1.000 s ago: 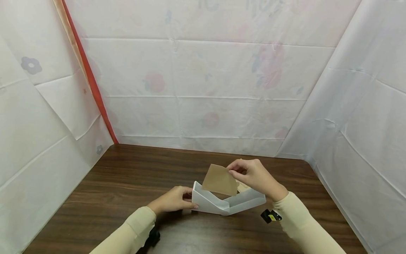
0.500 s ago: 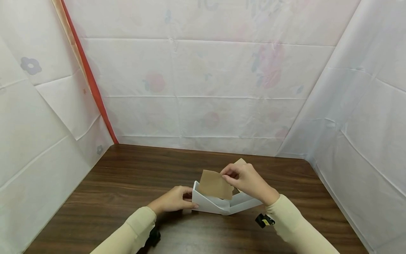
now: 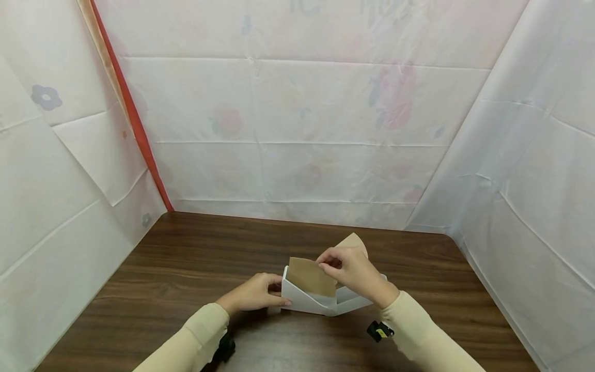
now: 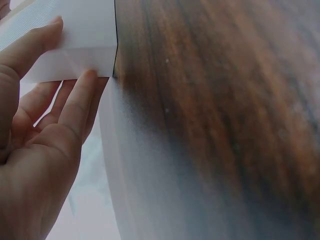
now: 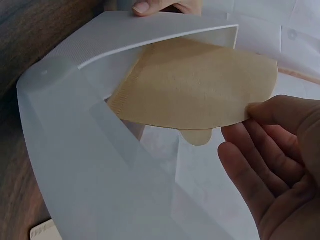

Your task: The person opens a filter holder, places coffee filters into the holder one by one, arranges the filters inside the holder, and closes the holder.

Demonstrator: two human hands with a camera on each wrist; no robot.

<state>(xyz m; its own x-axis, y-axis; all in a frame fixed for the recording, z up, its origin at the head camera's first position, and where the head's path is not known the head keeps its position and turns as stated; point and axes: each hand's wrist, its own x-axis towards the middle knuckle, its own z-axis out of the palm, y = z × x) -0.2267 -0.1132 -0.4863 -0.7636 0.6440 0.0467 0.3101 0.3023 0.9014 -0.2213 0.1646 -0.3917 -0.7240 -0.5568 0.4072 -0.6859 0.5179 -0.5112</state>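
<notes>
A brown paper coffee filter (image 3: pixel 309 276) stands partly inside a white filter box (image 3: pixel 304 299) with its lid (image 3: pixel 353 305) swung out to the right. My right hand (image 3: pixel 353 268) pinches the filter's upper right edge between thumb and fingers. The right wrist view shows the filter's crimped edge and small tab (image 5: pixel 196 137), its far part going into the box. At the box's left end, my left hand (image 3: pixel 253 293) grips it, with the thumb on the front and fingers (image 4: pixel 77 102) against the end wall.
Behind my right hand lies more tan filter paper (image 3: pixel 353 243), partly hidden by it. A pale crimped edge of paper (image 5: pixel 45 231) shows low in the right wrist view. The brown wooden table (image 3: pixel 209 248) is bordered by white patterned sheets (image 3: pixel 297 170).
My right hand has moved left and down with the coffee filter, lowering it into the box. More of the paper behind that hand now shows. The left hand has kept its grip in place.
</notes>
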